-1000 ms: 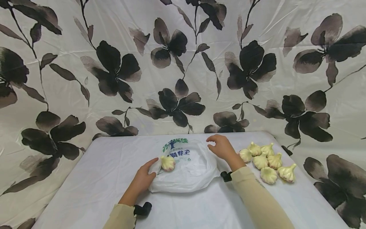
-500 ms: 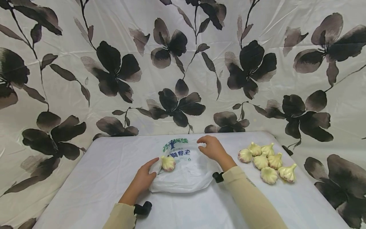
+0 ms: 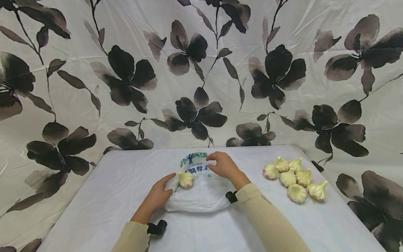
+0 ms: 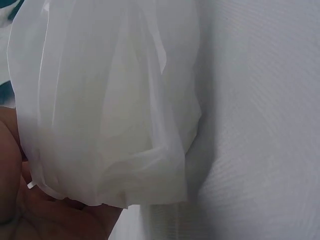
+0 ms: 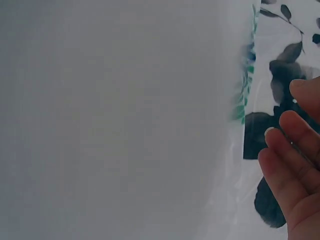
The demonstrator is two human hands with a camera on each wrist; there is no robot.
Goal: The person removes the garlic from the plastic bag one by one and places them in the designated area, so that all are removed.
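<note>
A thin white plastic bag (image 3: 201,199) with a green tree print and blue lettering lies spread on the table. My left hand (image 3: 158,192) holds the bag's left edge; in the left wrist view its folds (image 4: 110,100) sit between the thumb and the fingers (image 4: 60,215). Just right of the left fingertips, one garlic bulb (image 3: 186,180) rests at the left of the bag's opening. Over the bag's right part hovers my right hand (image 3: 225,166), its fingers slightly bent and holding nothing. The right wrist view has this hand (image 5: 300,165) with thumb and fingers apart.
Several garlic bulbs (image 3: 288,178) lie in a cluster on the white-covered table (image 3: 104,199), right of the right forearm. A curtain with dark flowers (image 3: 195,87) hangs behind the table's far edge. Each wrist bears a small black camera (image 3: 157,227).
My right hand has moved left, from the bag's right rim to above its printed part. The left hand and the garlic bulb beside it have stayed in place.
</note>
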